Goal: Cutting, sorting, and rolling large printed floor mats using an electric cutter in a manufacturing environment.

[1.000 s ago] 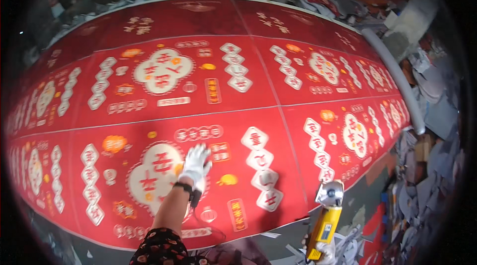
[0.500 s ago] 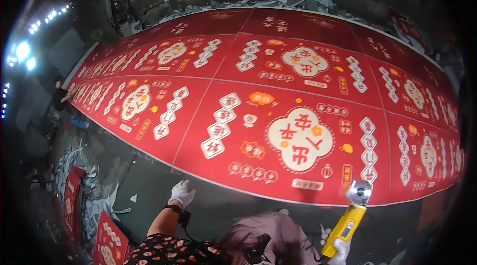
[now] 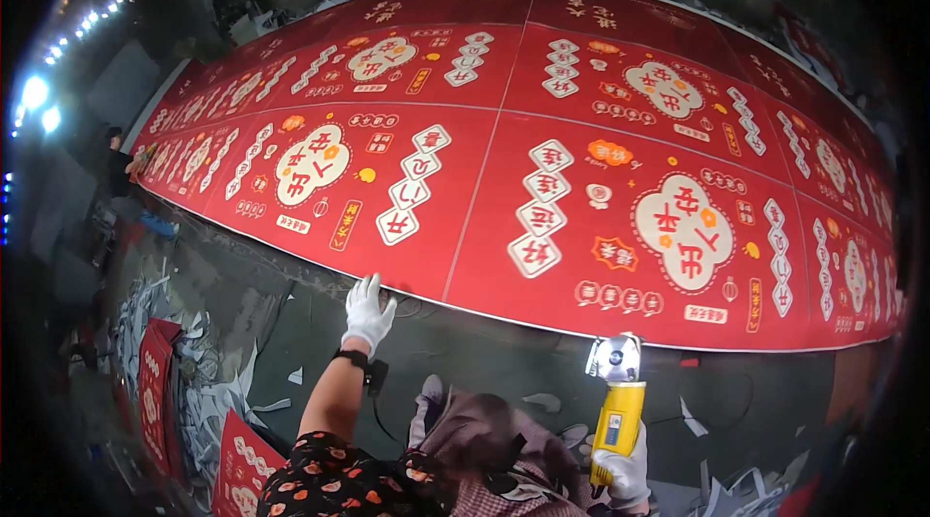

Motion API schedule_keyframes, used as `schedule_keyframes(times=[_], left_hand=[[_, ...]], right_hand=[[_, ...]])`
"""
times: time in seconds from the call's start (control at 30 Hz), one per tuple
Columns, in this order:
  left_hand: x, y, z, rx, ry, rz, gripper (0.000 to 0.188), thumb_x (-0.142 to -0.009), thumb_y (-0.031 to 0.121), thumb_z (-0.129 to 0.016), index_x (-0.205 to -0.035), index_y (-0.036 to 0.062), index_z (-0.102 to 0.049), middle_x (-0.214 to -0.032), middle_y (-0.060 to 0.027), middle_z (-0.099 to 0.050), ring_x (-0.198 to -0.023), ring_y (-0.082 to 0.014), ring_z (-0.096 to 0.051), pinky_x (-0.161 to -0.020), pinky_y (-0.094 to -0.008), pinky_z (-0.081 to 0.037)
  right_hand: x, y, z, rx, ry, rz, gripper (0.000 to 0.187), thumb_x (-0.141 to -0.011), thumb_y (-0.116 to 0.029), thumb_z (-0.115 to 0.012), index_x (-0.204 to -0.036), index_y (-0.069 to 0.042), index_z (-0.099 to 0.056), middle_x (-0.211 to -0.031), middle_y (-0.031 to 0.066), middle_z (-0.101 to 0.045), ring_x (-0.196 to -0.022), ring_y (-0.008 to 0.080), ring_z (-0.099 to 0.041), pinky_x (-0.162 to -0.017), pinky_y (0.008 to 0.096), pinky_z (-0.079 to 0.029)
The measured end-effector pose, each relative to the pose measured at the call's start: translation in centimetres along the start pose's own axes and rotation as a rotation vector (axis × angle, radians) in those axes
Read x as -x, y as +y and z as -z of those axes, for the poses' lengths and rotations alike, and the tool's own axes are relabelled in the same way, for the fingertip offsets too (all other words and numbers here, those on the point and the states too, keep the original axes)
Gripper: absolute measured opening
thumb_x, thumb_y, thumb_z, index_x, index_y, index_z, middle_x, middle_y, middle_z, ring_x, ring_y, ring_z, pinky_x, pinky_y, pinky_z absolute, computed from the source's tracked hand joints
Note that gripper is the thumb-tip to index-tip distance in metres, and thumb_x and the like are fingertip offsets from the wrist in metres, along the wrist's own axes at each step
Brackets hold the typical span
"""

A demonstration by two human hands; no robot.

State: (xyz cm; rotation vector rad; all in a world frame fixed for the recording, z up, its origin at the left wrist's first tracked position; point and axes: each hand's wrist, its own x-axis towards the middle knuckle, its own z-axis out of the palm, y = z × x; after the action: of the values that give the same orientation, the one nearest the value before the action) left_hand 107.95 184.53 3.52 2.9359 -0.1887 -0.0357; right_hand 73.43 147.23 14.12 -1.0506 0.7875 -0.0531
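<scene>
A large red printed mat sheet (image 3: 489,296) with white and orange designs spreads out in front of me, thin pale lines dividing it into panels. My left hand (image 3: 368,313), in a white glove, reaches to its near edge with fingers spread and holds nothing; whether the fingertips touch the sheet I cannot tell. In its white glove, my right hand (image 3: 628,469) is wrapped around a yellow electric rotary cutter (image 3: 620,415). The cutter's round metal blade (image 3: 616,358) points away from me, at the sheet's near edge.
Pale offcut strips (image 3: 208,362) are heaped on the left, beside smaller red printed mats (image 3: 155,391). More scraps (image 3: 731,498) lie at the lower right. Another person (image 3: 126,168) is at the sheet's far left end. A cable (image 3: 387,420) runs near my left arm.
My left hand has moved forward to the sheet's near edge. The cutter has shifted left and now stands more upright in my right hand. The view has shifted too.
</scene>
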Motion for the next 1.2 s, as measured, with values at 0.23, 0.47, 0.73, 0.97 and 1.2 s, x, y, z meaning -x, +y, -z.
schedule_keyframes(times=[0.23, 0.47, 0.73, 0.97, 1.2], left_hand=[[-17.1, -7.5, -0.6, 0.024, 0.009, -0.153, 0.079, -0.086, 0.044, -0.062, -0.149, 0.0088, -0.030, -0.151, -0.0176, -0.033, -0.141, -0.0367, -0.026, -0.117, -0.0468, -0.018], [-25.8, -9.3, -3.2, -0.015, 0.029, -0.137, 0.079, -0.088, 0.055, -0.053, -0.148, 0.0079, -0.032, -0.152, -0.0191, -0.032, -0.142, -0.0368, -0.025, -0.117, -0.0475, -0.015], [-24.9, -8.6, -4.2, -0.122, 0.209, -0.207, 0.069, -0.091, 0.050, -0.052, -0.144, 0.0075, -0.040, -0.146, -0.0209, -0.041, -0.137, -0.0377, -0.034, -0.115, -0.0486, -0.021], [-25.1, -8.9, -4.2, -0.138, 0.211, -0.217, 0.068, -0.092, 0.050, -0.050, -0.144, 0.0074, -0.039, -0.146, -0.0214, -0.041, -0.137, -0.0380, -0.034, -0.115, -0.0486, -0.021], [-25.0, -8.9, -4.2, -0.128, 0.218, -0.238, 0.068, -0.092, 0.049, -0.050, -0.144, 0.0062, -0.039, -0.145, -0.0225, -0.041, -0.136, -0.0391, -0.034, -0.114, -0.0491, -0.021]], right_hand=[[-4.2, 6.4, -18.2, 0.266, -0.010, 0.109, 0.083, -0.065, 0.001, -0.078, -0.138, 0.000, -0.037, -0.115, 0.0091, -0.055, -0.101, 0.0173, -0.058, -0.087, 0.0308, -0.049], [-5.6, 11.2, -27.8, 0.699, 0.153, 0.010, 0.089, -0.067, -0.009, -0.077, -0.142, 0.003, -0.031, -0.123, 0.0143, -0.055, -0.113, 0.0221, -0.057, -0.097, 0.0324, -0.046], [-6.9, 15.2, -30.6, 0.886, 0.266, 0.041, 0.088, -0.068, -0.011, -0.075, -0.143, 0.003, -0.030, -0.124, 0.0189, -0.055, -0.112, 0.0241, -0.059, -0.094, 0.0323, -0.048], [-8.4, 15.3, -32.2, 0.857, 0.345, 0.130, 0.087, -0.068, -0.009, -0.074, -0.143, 0.001, -0.031, -0.122, 0.0179, -0.055, -0.109, 0.0234, -0.060, -0.093, 0.0318, -0.048], [-9.2, 15.3, -32.6, 0.745, 0.371, 0.151, 0.085, -0.068, -0.002, -0.071, -0.143, 0.001, -0.030, -0.126, 0.0156, -0.053, -0.112, 0.0197, -0.058, -0.095, 0.0300, -0.047]])
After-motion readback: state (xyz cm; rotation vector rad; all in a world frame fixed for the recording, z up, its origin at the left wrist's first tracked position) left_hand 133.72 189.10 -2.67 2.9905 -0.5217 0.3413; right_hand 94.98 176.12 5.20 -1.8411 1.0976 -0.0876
